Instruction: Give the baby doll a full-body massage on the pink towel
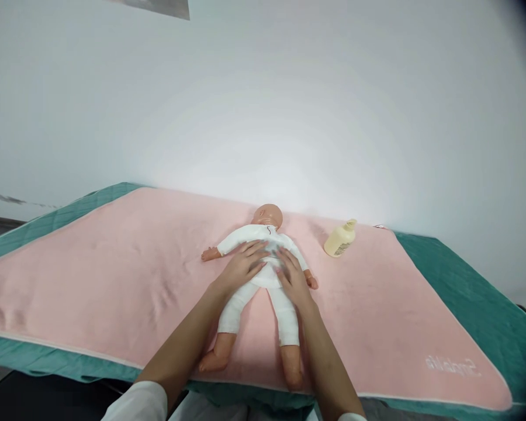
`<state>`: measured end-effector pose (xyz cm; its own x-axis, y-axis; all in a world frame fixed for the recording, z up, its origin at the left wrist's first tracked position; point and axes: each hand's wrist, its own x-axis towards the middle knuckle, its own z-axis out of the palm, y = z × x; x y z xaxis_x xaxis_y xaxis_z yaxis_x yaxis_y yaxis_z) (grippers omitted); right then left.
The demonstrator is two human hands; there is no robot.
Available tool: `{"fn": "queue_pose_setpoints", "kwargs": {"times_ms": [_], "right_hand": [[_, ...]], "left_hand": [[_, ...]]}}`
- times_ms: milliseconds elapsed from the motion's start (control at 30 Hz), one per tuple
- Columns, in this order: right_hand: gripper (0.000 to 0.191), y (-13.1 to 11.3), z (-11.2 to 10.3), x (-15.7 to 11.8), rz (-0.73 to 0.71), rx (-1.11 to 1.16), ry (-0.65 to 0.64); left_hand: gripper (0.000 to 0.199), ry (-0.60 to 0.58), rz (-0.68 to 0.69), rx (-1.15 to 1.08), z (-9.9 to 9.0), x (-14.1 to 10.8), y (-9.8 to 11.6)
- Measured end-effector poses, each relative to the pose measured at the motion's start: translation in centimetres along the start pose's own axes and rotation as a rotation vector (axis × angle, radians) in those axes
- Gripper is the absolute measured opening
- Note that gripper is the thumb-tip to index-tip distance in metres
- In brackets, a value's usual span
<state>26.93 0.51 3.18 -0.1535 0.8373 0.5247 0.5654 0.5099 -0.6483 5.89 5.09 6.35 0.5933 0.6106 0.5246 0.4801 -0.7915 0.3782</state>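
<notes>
A baby doll (268,275) in a white outfit lies on its back on the pink blanket (158,251), head toward the wall and feet toward me. My left hand (243,266) rests on one side of its torso, fingers stretched out and slightly spread. On the other side of the torso lies my right hand (293,275), its fingers also extended and pointing up toward the chest. Neither hand grips anything. Between the fingertips a greyish patch shows on the doll's clothing. The doll's arms reach out to both sides and its legs are apart between my forearms.
A pale yellow pump bottle (339,240) stands on the blanket to the right of the doll, near the wall. Green quilted cover (460,286) shows around the blanket's edges. The white wall (263,105) rises directly behind the bed.
</notes>
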Motion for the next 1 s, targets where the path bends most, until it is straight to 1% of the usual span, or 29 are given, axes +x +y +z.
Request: {"fn": "queue_pose_setpoints", "kwargs": {"times_ms": [67, 133, 200, 267, 333, 400, 533, 667, 733, 833, 1000], "right_hand": [[0.037, 0.1, -0.4, 1.6, -0.035, -0.042, 0.010], [0.037, 0.3, -0.3, 3.3, -0.067, -0.067, 0.018], [0.039, 0.8, 0.2, 4.6, -0.084, -0.075, 0.037], [0.040, 1.3, 1.0, 5.3, -0.082, -0.067, 0.077], [0.040, 1.7, 1.7, 5.5, -0.063, -0.049, 0.118], [0.040, 2.0, 2.2, 5.2, -0.033, -0.014, 0.136], [0.039, 2.2, 2.6, 4.8, -0.002, 0.042, 0.128], [0.035, 2.2, 2.6, 4.8, -0.004, 0.043, 0.106], [0.034, 2.1, 2.6, 4.8, 0.000, 0.049, 0.096], [0.037, 2.1, 2.5, 5.0, -0.001, 0.043, 0.077], [0.043, 2.1, 1.6, 6.4, -0.025, 0.030, 0.072]], "left_hand": [[0.035, -0.026, 0.013, 0.062, -0.5, 1.2, -0.1], [0.039, -0.084, 0.028, 0.111, -0.8, 2.6, -0.5], [0.042, -0.133, 0.040, 0.142, -0.9, 3.8, -1.0], [0.042, -0.153, 0.041, 0.149, -0.8, 4.4, -1.4], [0.040, -0.136, 0.032, 0.132, -0.4, 4.4, -1.8], [0.040, -0.096, 0.017, 0.104, 0.0, 3.8, -2.1], [0.044, -0.052, 0.007, 0.031, 0.9, 2.6, -2.8], [0.043, -0.023, -0.036, -0.023, 1.3, 2.5, -3.2], [0.042, -0.019, -0.050, -0.032, 1.3, 2.6, -3.1], [0.041, -0.011, -0.027, -0.036, 1.1, 2.6, -3.0], [0.056, 0.052, 0.001, -0.091, 0.4, 2.4, -3.2]]}}
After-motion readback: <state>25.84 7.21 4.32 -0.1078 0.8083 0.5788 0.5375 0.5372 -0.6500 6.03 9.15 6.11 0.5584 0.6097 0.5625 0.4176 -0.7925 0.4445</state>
